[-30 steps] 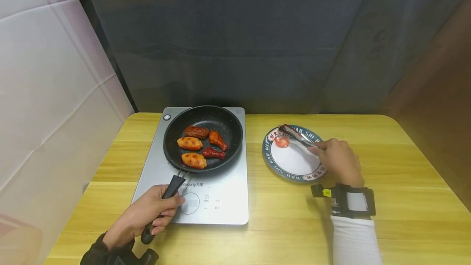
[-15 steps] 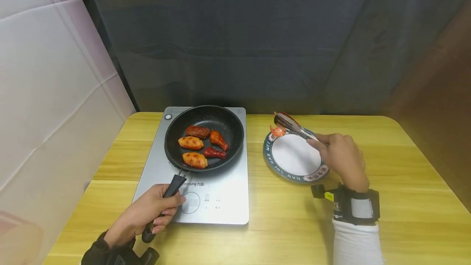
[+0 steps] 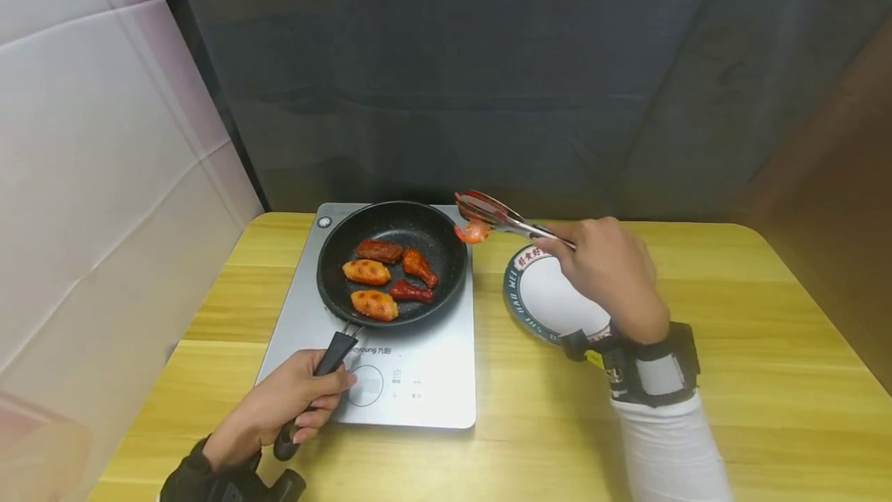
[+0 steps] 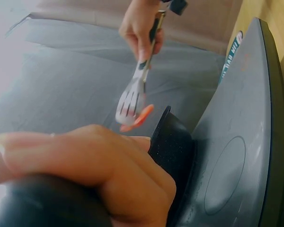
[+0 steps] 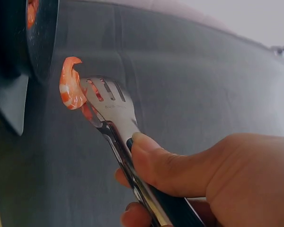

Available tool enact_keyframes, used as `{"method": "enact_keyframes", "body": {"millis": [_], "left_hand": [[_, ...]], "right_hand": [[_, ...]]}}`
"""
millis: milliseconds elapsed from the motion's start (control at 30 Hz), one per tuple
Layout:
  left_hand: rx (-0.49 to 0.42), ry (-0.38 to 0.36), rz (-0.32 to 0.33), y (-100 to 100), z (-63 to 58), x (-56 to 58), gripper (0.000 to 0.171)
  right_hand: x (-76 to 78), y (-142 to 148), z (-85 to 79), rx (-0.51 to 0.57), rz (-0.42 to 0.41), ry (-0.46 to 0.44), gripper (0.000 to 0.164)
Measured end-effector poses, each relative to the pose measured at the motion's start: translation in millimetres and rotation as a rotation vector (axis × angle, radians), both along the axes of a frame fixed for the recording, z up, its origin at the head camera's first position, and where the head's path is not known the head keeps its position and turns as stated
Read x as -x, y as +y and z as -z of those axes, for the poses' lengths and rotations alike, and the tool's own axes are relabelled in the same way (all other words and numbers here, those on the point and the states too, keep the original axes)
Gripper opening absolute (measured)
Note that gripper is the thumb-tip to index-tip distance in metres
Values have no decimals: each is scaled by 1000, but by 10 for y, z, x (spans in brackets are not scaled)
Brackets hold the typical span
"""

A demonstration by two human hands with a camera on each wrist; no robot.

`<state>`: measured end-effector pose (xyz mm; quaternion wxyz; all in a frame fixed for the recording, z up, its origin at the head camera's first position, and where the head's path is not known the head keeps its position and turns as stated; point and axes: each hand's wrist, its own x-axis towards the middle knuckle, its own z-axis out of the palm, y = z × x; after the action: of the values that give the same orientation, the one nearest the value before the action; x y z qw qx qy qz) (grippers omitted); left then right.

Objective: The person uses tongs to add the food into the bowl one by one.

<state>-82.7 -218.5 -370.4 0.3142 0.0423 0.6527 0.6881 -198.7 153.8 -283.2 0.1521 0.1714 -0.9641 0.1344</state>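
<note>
My left hand [image 3: 296, 397] grips the black handle [image 3: 336, 351] of a frying pan [image 3: 449, 235] that sits on a silver induction cooker [image 3: 439, 378]. Inside the pan lie a browned meat piece [image 3: 379, 250], two golden chicken wings [image 3: 366, 272] and two red drumsticks [image 3: 420, 266]. My right hand [image 3: 606, 269] holds metal tongs [image 3: 509, 221], thumb on top and fingers below. Pinched at the slotted tips, an orange-and-white shrimp [image 5: 72, 84] hangs in the air by the pan's right rim. Part of the plate [image 3: 516, 304] is hidden under the right hand and wrist.
The round white plate with a teal patterned rim rests on the yellow wooden table [image 3: 753, 347], right of the cooker. A dark curtain [image 3: 474, 76] stands behind the table, and a pale wall panel [image 3: 104, 138] is at the left.
My right hand has lifted the shrimp off the plate with the tongs and carried it left to the pan's right edge. The left hand stays on the handle.
</note>
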Motion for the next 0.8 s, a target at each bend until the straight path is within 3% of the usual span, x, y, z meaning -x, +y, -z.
{"method": "enact_keyframes", "body": {"millis": [200,467,800], "left_hand": [[3,6,-1,4,-7,0,27],[8,12,-6,7,1,7,26],[1,12,0,6,14,9,26]], "right_hand": [[104,-248,-85,-93,-90,23,25],[244,-467,-54,-177,-147,65,21],[426,-698,14,-259,-162,87,18]]}}
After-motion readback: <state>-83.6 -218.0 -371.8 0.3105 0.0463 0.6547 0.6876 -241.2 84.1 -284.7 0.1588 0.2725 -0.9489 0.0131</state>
